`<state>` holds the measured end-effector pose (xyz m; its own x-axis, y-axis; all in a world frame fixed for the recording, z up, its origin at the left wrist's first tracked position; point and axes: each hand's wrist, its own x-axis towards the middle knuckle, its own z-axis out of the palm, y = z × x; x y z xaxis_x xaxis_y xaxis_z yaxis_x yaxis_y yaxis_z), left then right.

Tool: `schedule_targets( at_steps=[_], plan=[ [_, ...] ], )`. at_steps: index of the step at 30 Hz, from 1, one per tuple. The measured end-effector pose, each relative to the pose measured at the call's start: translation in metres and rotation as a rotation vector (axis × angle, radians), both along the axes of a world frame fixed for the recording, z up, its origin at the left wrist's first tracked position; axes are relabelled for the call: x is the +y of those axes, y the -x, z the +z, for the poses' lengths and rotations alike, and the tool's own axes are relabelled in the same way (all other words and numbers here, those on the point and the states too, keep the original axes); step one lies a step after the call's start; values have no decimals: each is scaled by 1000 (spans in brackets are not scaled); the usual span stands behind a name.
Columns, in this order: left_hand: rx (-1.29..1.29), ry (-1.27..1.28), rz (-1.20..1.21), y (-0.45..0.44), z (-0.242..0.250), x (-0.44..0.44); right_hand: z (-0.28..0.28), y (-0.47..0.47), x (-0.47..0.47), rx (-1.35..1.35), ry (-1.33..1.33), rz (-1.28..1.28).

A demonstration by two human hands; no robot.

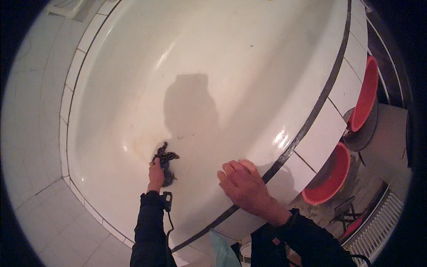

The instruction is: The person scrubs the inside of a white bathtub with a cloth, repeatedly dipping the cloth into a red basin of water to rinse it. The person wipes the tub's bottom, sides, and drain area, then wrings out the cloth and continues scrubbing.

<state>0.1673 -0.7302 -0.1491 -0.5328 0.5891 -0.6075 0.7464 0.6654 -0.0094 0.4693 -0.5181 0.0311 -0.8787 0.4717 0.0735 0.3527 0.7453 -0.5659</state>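
My left hand [155, 173] reaches down into a white bathtub [233, 140] and grips a dark patterned cloth [165, 163]. The cloth is bunched against the tub's surface, with two loose ends sticking out past my fingers. Above the near side of the tub, by its dark-edged rim [283, 157], is my right hand [245, 187]. Its fingers are curled downward and their tips are partly hidden, so whether it holds anything cannot be seen. Small specks of dirt [186, 136] dot the tub floor beyond the cloth.
White tiles [320, 143] border the tub on the right. Past them are red basins [328, 180], a small folding stool [347, 213] and a white radiator [377, 223]. A tiled wall [36, 100] rises on the left. Pale green fabric [222, 248] hangs near my body.
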Motion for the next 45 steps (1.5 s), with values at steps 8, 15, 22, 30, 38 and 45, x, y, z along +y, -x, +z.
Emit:
schedule_targets(
  at_steps=[8, 15, 22, 30, 38, 45],
  plan=[
    [-26, -366, -197, -48, -35, 122, 0, -1, -1, -60, 0, 13],
    [83, -77, 80, -19, -6, 56, -1, 1, -2, -42, 20, -11],
    [42, -314, -222, -46, -37, 98, -3, 1, -4, -109, 36, -15],
    [11, -188, 74, 19, 10, -36, 7, 6, 1, -120, 82, -10],
    [456, -222, 552, 107, -12, -111, 2, 6, -5, -106, 12, -21],
    [456, -484, 597, 177, -83, -47, 2, 7, -4, -154, 5, -2]
  ],
)
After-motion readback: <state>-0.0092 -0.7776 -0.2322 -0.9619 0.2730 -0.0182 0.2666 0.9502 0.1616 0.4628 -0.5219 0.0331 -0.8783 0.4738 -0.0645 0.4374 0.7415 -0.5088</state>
